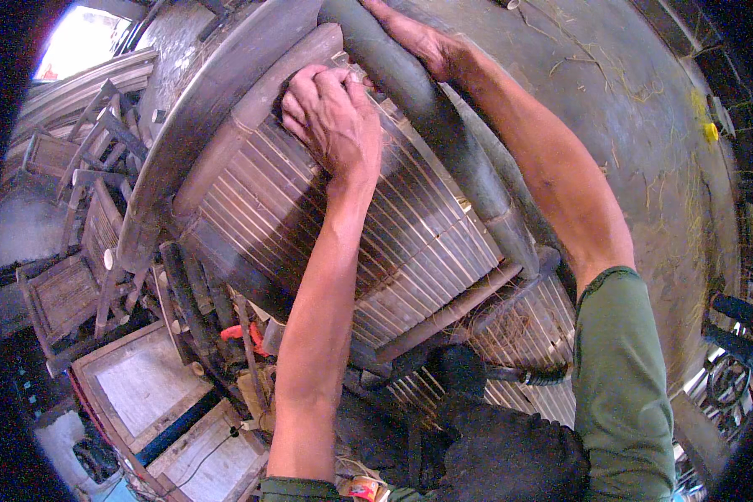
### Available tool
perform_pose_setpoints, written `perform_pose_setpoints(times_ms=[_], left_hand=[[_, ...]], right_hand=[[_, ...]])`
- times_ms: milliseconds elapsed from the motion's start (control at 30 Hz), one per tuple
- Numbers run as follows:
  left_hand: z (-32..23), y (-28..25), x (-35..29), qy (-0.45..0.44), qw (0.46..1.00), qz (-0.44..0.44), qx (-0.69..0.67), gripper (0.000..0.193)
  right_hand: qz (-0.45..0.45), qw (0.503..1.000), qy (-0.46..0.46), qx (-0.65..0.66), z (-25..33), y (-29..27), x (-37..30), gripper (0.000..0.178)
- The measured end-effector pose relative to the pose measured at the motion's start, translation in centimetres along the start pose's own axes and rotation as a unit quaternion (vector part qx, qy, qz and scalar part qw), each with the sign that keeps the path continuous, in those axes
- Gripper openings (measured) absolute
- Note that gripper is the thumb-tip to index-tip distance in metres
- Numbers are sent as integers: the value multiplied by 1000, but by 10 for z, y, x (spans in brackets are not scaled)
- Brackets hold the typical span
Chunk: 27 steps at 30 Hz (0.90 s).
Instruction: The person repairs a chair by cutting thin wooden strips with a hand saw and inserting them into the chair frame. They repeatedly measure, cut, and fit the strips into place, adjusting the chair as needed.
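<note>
A piece of bamboo furniture with a slatted panel (431, 226) lies tilted before me, framed by thick round poles. My left hand (333, 121) is closed at the panel's far corner, its fingers curled down against the frame joint. Whatever its fingertips pinch is hidden beneath the hand. Along the right side of the panel runs a dark, thick bamboo pole (431, 105). My right hand (414, 40) grips the far end of that pole from its outer side, with the fingertips cut off by the upper edge. A paler curved pole (197, 109) borders the left side.
Bamboo chair frames (100, 159) are stacked at the left. Below them lie framed pale panels (142, 381). An orange-red object (247, 336) sits among poles. Near my body, a black-bristled brush (531, 375) rests on slats. Straw-like fibres litter the grey floor (653, 226) on the right.
</note>
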<state>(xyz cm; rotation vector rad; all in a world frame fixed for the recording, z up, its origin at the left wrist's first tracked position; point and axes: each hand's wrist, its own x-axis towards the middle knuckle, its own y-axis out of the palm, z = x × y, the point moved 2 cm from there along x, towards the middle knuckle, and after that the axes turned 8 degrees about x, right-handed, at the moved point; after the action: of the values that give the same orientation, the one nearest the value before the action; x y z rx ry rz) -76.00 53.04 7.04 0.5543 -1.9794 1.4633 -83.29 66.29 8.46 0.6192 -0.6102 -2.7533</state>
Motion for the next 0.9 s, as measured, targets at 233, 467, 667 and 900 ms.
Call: perform_pose_setpoints(times_ms=[233, 467, 667, 900], left_hand=[[8, -2, -3, -13, 997, -51, -49, 17], [5, -1, -4, -18, 1000, -11, -17, 20], [1, -1, -6, -3, 1000, -1, 26, 26], [-6, 2, -1, -3, 996, 51, 67, 36]], right_hand=[[56, 998, 34, 2, -7, -11, 10, 74], [36, 999, 25, 2, -8, -12, 13, 74], [47, 998, -33, 6, -6, -8, 8, 74], [32, 999, -30, -22, -1, -8, 3, 79]])
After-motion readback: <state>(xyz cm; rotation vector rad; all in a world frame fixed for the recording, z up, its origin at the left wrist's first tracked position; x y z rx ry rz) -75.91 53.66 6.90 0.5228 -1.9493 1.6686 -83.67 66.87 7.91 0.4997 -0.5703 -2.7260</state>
